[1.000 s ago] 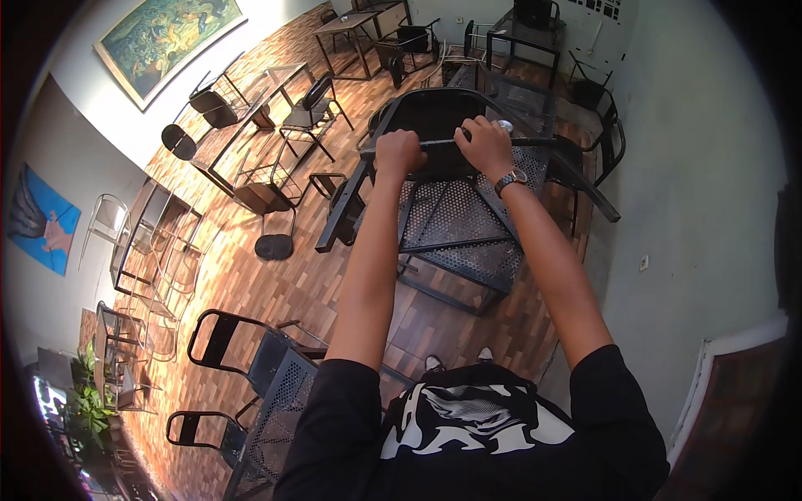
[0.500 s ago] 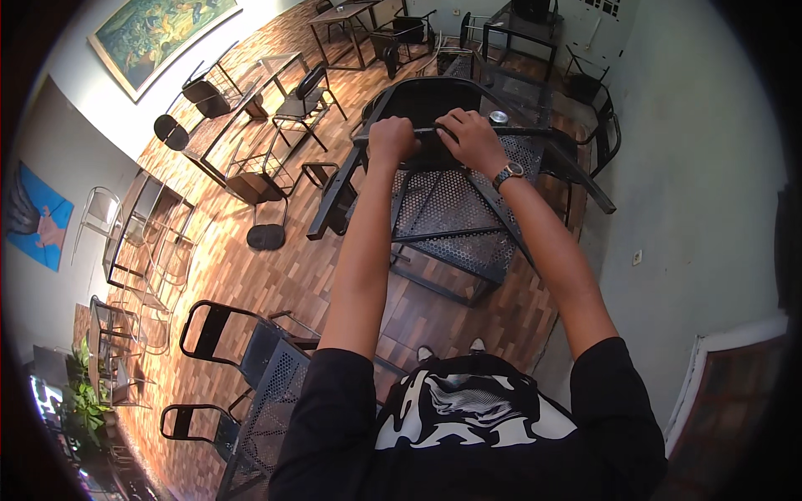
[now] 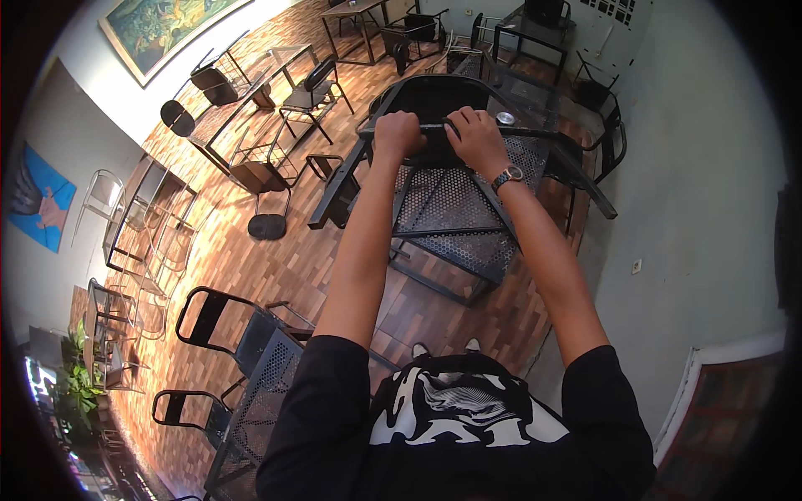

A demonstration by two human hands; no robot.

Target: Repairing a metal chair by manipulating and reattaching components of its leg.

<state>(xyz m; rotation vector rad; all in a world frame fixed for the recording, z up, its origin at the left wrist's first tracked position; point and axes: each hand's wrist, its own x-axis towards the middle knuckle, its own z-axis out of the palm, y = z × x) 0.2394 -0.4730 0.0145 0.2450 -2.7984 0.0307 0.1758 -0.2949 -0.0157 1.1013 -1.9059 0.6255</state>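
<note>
A black metal chair (image 3: 455, 209) with a perforated mesh seat stands in front of me on the wooden floor. My left hand (image 3: 398, 134) grips the top bar of its backrest. Just to the right on the same bar, my right hand (image 3: 476, 138) grips too, a watch on its wrist. Both arms are stretched out forward. Beyond the chair is a black mesh table (image 3: 518, 79) with a small round metal object on it.
A pale wall (image 3: 693, 209) runs close on the right. Black mesh chairs (image 3: 251, 342) stand at lower left. More tables and chairs (image 3: 251, 125) fill the room to the left and back, under paintings (image 3: 159, 25). My shoes show below.
Both hands stay on the backrest bar. The chair and my hands have shifted slightly up and nearer the table in view.
</note>
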